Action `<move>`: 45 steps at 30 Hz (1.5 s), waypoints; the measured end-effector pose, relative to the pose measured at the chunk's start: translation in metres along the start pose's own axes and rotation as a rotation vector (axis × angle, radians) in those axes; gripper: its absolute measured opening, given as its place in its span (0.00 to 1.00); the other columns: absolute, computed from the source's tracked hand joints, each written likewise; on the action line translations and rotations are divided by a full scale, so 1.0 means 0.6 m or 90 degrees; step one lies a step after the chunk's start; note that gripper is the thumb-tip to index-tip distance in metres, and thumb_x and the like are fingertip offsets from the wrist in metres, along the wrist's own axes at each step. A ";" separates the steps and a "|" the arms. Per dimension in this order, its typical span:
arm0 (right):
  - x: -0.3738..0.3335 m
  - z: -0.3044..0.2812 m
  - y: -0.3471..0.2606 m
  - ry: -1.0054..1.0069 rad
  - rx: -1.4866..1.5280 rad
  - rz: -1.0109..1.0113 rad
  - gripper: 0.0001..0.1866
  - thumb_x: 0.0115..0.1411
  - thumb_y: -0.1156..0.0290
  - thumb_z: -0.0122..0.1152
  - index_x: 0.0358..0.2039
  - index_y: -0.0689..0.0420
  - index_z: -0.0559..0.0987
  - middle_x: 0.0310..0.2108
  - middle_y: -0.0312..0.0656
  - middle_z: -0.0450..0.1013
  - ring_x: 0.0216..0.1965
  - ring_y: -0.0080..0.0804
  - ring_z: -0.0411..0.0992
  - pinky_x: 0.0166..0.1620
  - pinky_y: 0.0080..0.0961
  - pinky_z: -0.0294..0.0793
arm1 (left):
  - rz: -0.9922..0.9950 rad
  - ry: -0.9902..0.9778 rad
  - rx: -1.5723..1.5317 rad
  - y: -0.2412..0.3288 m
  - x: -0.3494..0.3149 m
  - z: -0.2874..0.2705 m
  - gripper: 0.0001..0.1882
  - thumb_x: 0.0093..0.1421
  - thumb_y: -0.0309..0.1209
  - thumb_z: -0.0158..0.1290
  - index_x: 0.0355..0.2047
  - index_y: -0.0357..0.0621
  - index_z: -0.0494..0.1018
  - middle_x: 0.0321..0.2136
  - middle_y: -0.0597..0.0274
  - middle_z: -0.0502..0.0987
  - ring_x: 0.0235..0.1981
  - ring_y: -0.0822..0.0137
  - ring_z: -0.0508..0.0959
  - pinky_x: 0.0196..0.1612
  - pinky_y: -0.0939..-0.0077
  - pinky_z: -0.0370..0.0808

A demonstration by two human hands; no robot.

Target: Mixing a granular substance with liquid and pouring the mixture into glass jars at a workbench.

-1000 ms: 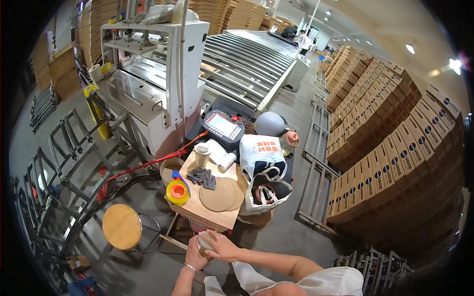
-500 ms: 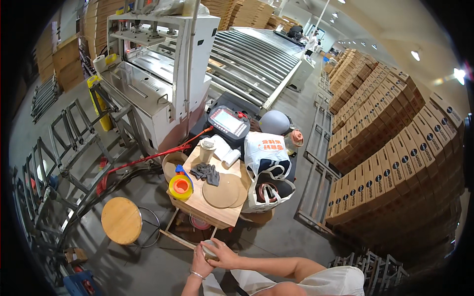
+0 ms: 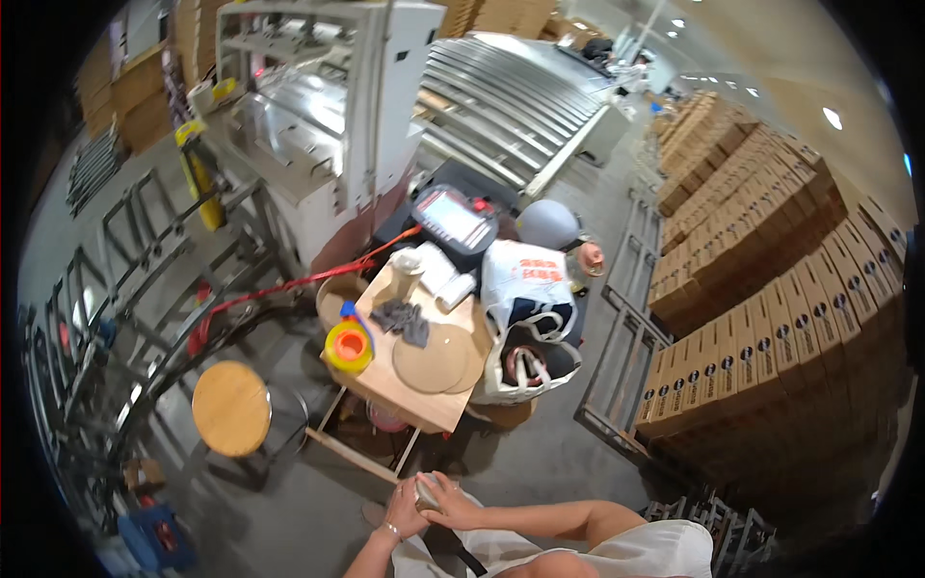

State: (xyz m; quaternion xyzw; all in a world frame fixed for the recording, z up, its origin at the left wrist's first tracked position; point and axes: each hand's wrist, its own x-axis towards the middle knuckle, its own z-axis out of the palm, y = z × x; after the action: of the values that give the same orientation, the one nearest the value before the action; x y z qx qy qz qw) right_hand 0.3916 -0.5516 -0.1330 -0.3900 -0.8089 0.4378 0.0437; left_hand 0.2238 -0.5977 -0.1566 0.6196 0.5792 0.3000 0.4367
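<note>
Both hands are together in front of my body, below the wooden table (image 3: 438, 414). My left hand (image 3: 405, 512) and my right hand (image 3: 455, 508) close round a small pale round object (image 3: 426, 494), mostly covered by fingers; its kind I cannot make out. On the tabletop are grey gloves (image 3: 403, 319), a yellow and orange tape roll (image 3: 349, 346), round brown discs (image 3: 429, 358), a lidded cup (image 3: 406, 273) and a white roll (image 3: 456, 293). A drawer frame (image 3: 352, 455) juts out from the table's front, just beyond my hands.
A round stool (image 3: 231, 408) stands left of the table. White bags (image 3: 525, 284) and a grey helmet (image 3: 548, 224) are at its right. Behind are a control pendant (image 3: 453, 220), a red cable (image 3: 289, 284) and a roller conveyor (image 3: 511, 106). Stacked cartons (image 3: 771, 337) line the right.
The view has shifted and blurred slightly. My hands have moved a little to the right in the picture, still together round the pale object.
</note>
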 end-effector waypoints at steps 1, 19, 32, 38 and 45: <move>-0.005 0.007 0.012 -0.040 0.001 -0.005 0.48 0.53 0.53 0.59 0.66 0.53 0.44 0.61 0.64 0.47 0.61 0.66 0.49 0.62 0.50 0.51 | -0.005 -0.030 0.017 -0.020 -0.007 0.010 0.49 0.38 0.39 0.66 0.57 0.35 0.53 0.52 0.40 0.63 0.55 0.44 0.63 0.58 0.56 0.62; 0.143 0.022 0.050 -0.460 -0.071 0.119 0.51 0.40 0.55 0.72 0.60 0.58 0.52 0.55 0.59 0.55 0.57 0.57 0.59 0.58 0.42 0.63 | -0.126 0.028 -0.110 -0.151 -0.047 0.081 0.52 0.39 0.41 0.68 0.59 0.36 0.50 0.55 0.42 0.60 0.56 0.47 0.63 0.58 0.62 0.63; 0.415 0.250 0.264 -0.298 -0.437 0.016 0.46 0.38 0.67 0.70 0.58 0.54 0.57 0.53 0.57 0.56 0.52 0.59 0.60 0.53 0.44 0.66 | -0.525 0.175 -0.218 -0.415 -0.030 0.157 0.42 0.51 0.39 0.60 0.61 0.37 0.52 0.57 0.40 0.61 0.59 0.47 0.62 0.61 0.63 0.60; 0.480 0.392 0.403 -0.340 -0.547 0.005 0.42 0.42 0.70 0.69 0.58 0.50 0.59 0.58 0.57 0.53 0.55 0.59 0.58 0.56 0.42 0.62 | -0.606 0.172 -0.311 -0.554 -0.041 0.176 0.39 0.52 0.38 0.59 0.60 0.37 0.56 0.56 0.43 0.63 0.56 0.50 0.65 0.58 0.64 0.64; 0.495 0.469 0.442 -0.336 -0.499 0.052 0.35 0.44 0.70 0.68 0.54 0.52 0.64 0.59 0.58 0.55 0.57 0.60 0.58 0.56 0.47 0.63 | -0.487 0.462 -0.395 -0.706 0.059 0.192 0.33 0.54 0.32 0.56 0.58 0.38 0.57 0.47 0.51 0.72 0.44 0.62 0.73 0.51 0.72 0.68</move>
State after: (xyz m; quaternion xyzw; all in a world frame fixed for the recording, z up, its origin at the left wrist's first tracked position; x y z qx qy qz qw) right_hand 0.2276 -0.4596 -0.5827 -0.2837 -0.8807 0.1852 -0.3310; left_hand 0.1374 -0.6076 -0.5882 0.0702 0.7579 0.4685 0.4485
